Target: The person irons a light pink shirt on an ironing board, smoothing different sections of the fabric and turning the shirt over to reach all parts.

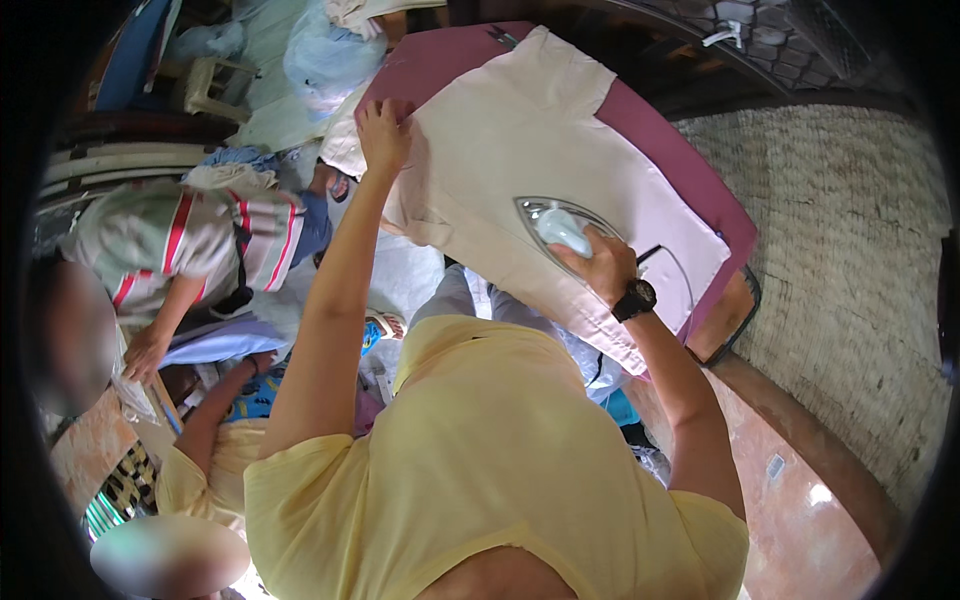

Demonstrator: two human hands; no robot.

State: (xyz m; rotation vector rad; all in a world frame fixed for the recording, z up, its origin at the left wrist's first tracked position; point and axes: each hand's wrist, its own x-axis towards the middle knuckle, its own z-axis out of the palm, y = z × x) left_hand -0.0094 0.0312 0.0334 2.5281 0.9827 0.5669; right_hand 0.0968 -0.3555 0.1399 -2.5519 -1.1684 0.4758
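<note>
A pale pink garment [510,140], which looks like a shirt with a short sleeve, lies spread over a maroon-covered ironing board [700,195]. My right hand [603,265] is wrapped round the handle of a clothes iron [562,232], which rests on the cloth near the board's near side. The iron has a pale body and a grey metal rim, and its tip points to the far left. At the board's far left edge, my left hand [385,135] has its fingers curled on the garment's edge. Its fingertips are partly hidden.
A dark cord [685,270] curves behind the iron. Scissors [502,38] lie at the board's far end. Left of me stands a person in a striped shirt [180,240], with another person [200,460] lower down. A plastic bag [325,65] and a stool [215,90] are beyond.
</note>
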